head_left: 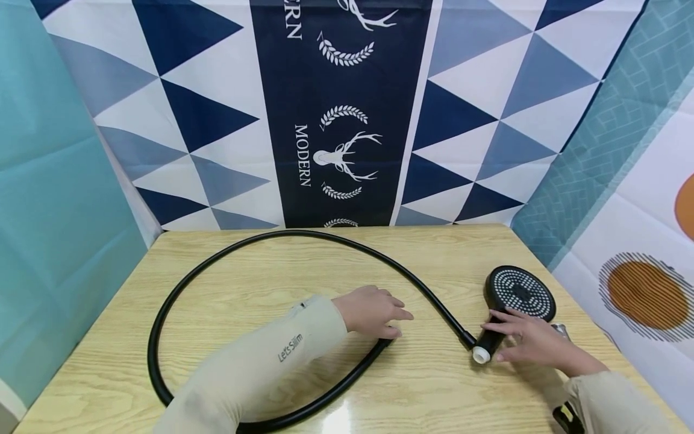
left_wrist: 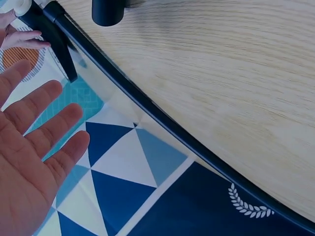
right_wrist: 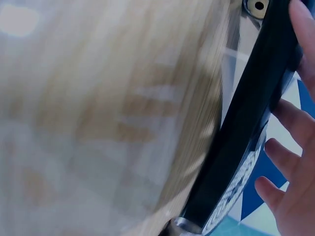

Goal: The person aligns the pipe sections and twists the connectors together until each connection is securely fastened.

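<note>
A black shower head (head_left: 522,294) with a pale-dotted spray face lies face up at the table's right, its white-tipped handle (head_left: 490,340) toward me. My right hand (head_left: 528,343) is at that handle, fingers spread. In the right wrist view, the thumb and index fingertip touch the handle (right_wrist: 246,108) while the other fingers stand apart. My left hand (head_left: 371,312) hovers palm down with spread fingers, just above one end of a black shower hose (head_left: 347,383). In the left wrist view the palm is bare, and that hose end (left_wrist: 108,12) lies apart from it.
The hose curves in a wide loop across the wooden table (head_left: 434,392), its other end (head_left: 467,341) beside the handle tip. A chrome piece (head_left: 561,330) sits behind my right hand. A black and yellow object (head_left: 566,416) lies by my right sleeve. Patterned cloth (head_left: 217,120) hangs behind the table.
</note>
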The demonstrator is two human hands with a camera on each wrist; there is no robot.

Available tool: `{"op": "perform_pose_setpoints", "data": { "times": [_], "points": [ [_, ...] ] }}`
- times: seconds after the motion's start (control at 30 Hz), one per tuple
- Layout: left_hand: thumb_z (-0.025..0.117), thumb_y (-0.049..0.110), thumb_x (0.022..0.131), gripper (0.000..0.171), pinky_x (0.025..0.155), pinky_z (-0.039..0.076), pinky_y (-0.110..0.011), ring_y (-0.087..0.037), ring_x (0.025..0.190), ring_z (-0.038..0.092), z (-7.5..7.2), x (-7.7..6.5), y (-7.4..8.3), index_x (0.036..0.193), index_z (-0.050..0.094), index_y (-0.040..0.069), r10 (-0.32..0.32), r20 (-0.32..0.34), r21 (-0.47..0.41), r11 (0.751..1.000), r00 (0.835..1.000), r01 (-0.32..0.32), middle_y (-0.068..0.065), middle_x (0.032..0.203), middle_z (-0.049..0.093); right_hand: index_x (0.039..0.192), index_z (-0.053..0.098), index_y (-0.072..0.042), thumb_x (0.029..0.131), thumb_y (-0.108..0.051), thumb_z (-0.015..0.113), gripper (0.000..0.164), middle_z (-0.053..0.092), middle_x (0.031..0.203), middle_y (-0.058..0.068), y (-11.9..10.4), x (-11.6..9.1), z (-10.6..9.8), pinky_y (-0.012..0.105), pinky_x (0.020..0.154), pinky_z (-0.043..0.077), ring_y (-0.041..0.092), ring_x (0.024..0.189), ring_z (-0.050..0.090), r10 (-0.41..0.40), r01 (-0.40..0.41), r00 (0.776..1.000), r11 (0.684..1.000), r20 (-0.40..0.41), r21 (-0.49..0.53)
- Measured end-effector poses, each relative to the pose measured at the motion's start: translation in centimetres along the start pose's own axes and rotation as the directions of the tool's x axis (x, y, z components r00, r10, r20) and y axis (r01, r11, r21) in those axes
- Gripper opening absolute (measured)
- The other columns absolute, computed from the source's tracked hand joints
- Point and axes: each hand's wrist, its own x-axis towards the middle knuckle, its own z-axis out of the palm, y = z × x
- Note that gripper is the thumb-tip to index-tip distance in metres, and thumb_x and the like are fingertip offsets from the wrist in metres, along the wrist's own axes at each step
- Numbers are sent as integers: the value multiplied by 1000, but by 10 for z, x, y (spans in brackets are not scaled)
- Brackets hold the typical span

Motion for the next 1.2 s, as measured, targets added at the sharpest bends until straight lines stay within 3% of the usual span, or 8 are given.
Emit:
{"op": "perform_pose_setpoints", "data": {
  "times": [0.1, 0.2, 0.43, 0.7, 0.87, 1.03, 1.2],
  "points": [
    [50, 39, 99, 41, 98, 43, -29, -13, 123, 52, -1, 9, 0, 139, 51, 28, -8, 10, 0, 1000, 1000, 8, 4, 136, 54, 110, 72, -12, 62, -41, 83, 57, 63, 117, 20, -6, 13, -2, 69, 79, 40, 57, 109, 48, 45, -46, 996, 999, 71, 12],
    [49, 40, 100, 43, 96, 43, -29, -13, 123, 51, -2, 20, 1, 141, 49, 28, -26, 29, -13, 1000, 999, 26, 5, 137, 53, 109, 71, -5, 66, -39, 82, 56, 63, 115, 23, -13, 26, -2, 67, 84, 40, 56, 110, 49, 80, -85, 990, 996, 118, 38],
    [47, 44, 99, 46, 99, 41, -31, -11, 124, 49, 2, 41, 6, 143, 45, 32, -88, 75, -23, 996, 993, 90, 10, 139, 50, 108, 67, -5, 78, -41, 77, 48, 65, 106, 12, -24, 54, 7, 47, 79, 50, 31, 96, 62, 140, -147, 977, 989, 160, 33],
    [43, 48, 99, 45, 99, 40, -29, -10, 125, 46, 15, 61, 15, 143, 44, 35, -203, 149, 58, 979, 968, 196, 12, 140, 47, 101, 64, -6, 82, -39, 74, 40, 64, 94, 2, -24, 69, 15, 38, 71, 48, 17, 82, 59, 183, -199, 966, 978, 183, 70],
    [44, 52, 98, 48, 99, 38, -28, -9, 128, 41, 24, 72, 21, 143, 43, 36, -245, 154, 83, 969, 957, 235, 13, 144, 42, 99, 62, -5, 82, -39, 75, 40, 62, 90, 1, -20, 72, 17, 36, 68, 46, 14, 78, 55, 211, -232, 960, 968, 183, 100],
    [49, 53, 95, 54, 98, 39, -28, -9, 128, 40, 24, 81, 31, 144, 41, 35, -248, 114, 76, 968, 962, 240, 15, 143, 42, 101, 64, -1, 84, -42, 72, 45, 62, 89, 4, -16, 71, 18, 36, 67, 45, 17, 77, 55, 199, -212, 963, 976, 180, 53],
    [51, 53, 94, 58, 99, 37, -27, -10, 135, 34, 24, 84, 35, 147, 35, 36, -300, 99, 77, 953, 949, 293, 19, 148, 34, 105, 63, 0, 87, -46, 66, 50, 59, 90, 5, -14, 75, 17, 36, 66, 44, 18, 76, 53, 200, -217, 951, 975, 236, 48]
  ]
}}
